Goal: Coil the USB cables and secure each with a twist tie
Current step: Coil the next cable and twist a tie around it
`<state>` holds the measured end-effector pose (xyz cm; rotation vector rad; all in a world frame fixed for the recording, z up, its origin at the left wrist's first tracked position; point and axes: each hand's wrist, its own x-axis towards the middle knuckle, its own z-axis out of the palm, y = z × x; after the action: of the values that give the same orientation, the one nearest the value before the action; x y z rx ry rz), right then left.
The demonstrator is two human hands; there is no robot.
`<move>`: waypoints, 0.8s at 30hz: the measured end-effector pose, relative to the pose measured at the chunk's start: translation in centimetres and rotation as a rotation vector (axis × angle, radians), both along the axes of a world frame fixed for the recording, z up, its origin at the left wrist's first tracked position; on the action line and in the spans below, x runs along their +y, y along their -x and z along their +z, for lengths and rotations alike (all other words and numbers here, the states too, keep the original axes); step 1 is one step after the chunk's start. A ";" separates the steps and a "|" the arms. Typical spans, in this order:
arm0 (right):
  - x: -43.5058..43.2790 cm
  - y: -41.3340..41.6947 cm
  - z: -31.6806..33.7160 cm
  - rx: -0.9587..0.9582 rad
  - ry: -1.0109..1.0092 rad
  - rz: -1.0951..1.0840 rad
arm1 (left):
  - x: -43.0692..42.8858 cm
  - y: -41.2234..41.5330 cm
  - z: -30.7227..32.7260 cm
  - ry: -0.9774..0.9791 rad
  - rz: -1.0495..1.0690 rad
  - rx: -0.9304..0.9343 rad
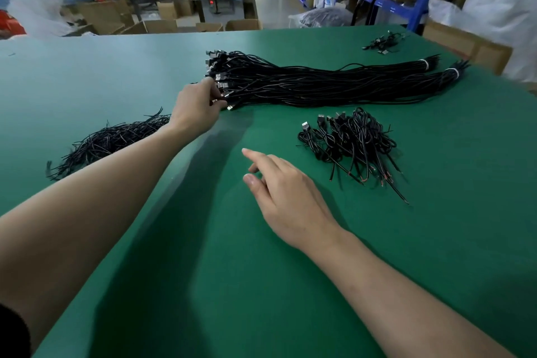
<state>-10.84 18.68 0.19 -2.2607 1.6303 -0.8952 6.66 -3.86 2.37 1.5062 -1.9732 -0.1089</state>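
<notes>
Right hand (pixel 287 197) hovers loose and empty over the green table (pixel 232 285). Left hand (pixel 196 109) pinches a plug on the long bundle of straight black USB cables (pixel 319 84) mid-table. Toward the right edge lies a small heap of coiled black cables (pixel 348 142) (most remain uncoiled). A pile of thin black twist ties (pixel 110 139) waits near the left edge.

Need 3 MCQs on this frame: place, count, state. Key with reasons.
1. Where on the green table lies the heap of thin black twist ties?
A) left of the left hand
B) at the near edge
C) far right corner
2. How many white bands bind the long heap of straight black USB cables?
A) none
B) two
C) five
3. The right hand is:
A) gripping a cable
B) open, empty
C) holding a tie
Key: 1A, ties lie left of that hand; 2B, two show at the far end; 3B, fingers loose, nothing held.
</notes>
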 end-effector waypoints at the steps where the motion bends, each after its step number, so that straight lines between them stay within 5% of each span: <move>1: 0.0 0.0 0.0 -0.004 -0.003 -0.002 | 0.2 -0.4 0.2 0.001 0.005 0.021; 11: -0.4 0.2 -0.6 -0.103 -0.019 -0.012 | 4.1 -8.8 3.7 0.084 0.278 0.471; 17: -0.4 0.2 -0.1 -0.336 -0.132 -0.039 | 14.1 -6.1 3.6 -0.213 -0.030 0.617; 24: 0.4 -1.2 3.2 -1.407 -0.615 0.057 | 23.2 -1.2 0.3 -0.498 -0.311 0.552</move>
<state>-9.68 19.07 3.37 -0.7798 0.8972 -1.2497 7.88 19.29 2.67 1.2441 -1.7624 -1.0948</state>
